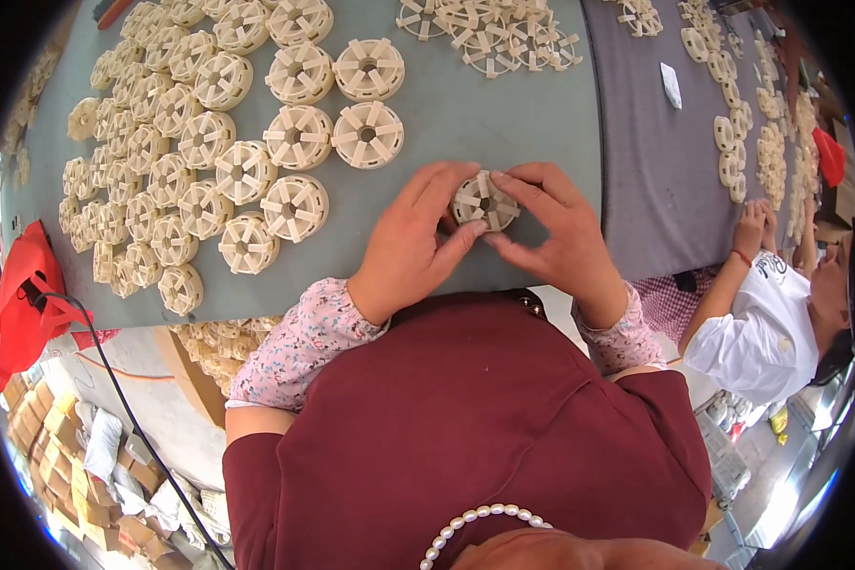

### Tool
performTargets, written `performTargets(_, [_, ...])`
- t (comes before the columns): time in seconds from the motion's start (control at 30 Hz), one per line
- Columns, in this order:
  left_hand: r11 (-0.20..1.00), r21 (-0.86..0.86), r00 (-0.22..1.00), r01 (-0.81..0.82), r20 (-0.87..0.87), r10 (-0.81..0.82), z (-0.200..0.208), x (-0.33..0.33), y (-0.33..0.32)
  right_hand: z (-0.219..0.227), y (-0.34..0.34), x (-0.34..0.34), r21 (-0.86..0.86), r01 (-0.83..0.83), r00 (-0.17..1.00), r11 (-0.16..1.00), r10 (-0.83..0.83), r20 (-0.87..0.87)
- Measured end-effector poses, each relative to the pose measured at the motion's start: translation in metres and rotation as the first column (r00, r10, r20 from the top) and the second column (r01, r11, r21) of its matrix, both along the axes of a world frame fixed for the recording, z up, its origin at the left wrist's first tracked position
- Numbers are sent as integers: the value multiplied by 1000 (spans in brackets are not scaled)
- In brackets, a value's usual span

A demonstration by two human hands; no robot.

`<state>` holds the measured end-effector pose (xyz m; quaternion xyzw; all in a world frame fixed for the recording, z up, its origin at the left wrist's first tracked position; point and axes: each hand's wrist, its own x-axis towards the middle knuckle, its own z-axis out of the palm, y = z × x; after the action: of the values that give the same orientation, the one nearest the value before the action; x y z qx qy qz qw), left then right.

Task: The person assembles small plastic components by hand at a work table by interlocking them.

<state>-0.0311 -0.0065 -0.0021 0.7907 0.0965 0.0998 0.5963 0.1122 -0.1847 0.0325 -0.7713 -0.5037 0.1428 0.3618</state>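
Observation:
Between my two hands, near the table's front edge, is a round cream plastic piece (484, 202) with spoke-like bars around a dark centre hole. My left hand (416, 236) grips its left side with thumb and fingers. From the other side, my right hand (562, 233) closes on it with thumb and forefinger. To the left stand many similar round cream pieces (369, 134) in rows. Beyond my hands lies a loose heap of flat cream spoked parts (503, 36).
The green tabletop (446, 114) meets a grey-covered table (651, 161) at right, which bears cream parts and a small white object (671, 85). A co-worker in a white shirt (765, 323) sits there. A red cloth (28, 299) hangs at left, beside a black cable (128, 418); cardboard boxes (66, 465) lie below.

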Motion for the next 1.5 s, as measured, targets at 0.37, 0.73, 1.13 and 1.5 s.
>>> performTargets(0.37, [964,261,998,58,20,-65,5,2,8,-9,-30,17,47,11,971,999,0,-240])
performTargets(0.73, [772,498,918,-395,238,316,-7,-38,28,-56,-127,214,233,711,491,663,-706,510])
performTargets(1.13, [849,452,942,-275,304,144,-18,-32,25,-38,-207,354,-261,963,110,-65,-792,601])
performTargets(1.5, [833,486,929,-265,361,85,-20,-33,23,-35,-128,107,-60,792,502,607,-592,631])
